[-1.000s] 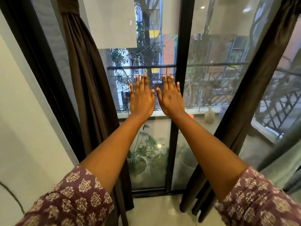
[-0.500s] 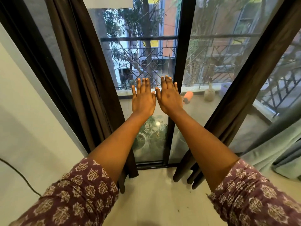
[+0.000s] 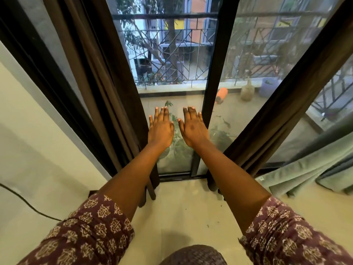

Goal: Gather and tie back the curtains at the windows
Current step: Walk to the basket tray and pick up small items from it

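Now the view has dipped toward the cream tiled floor, yet the left hand and right hand stay outstretched, fingers straight and holding nothing, between the gathered dark brown fabric curtains, apparently tied back already.

Just one head-worn wide-angle cam here, looking forward and down from close up at the black-framed glass balcony door, floor right below it.
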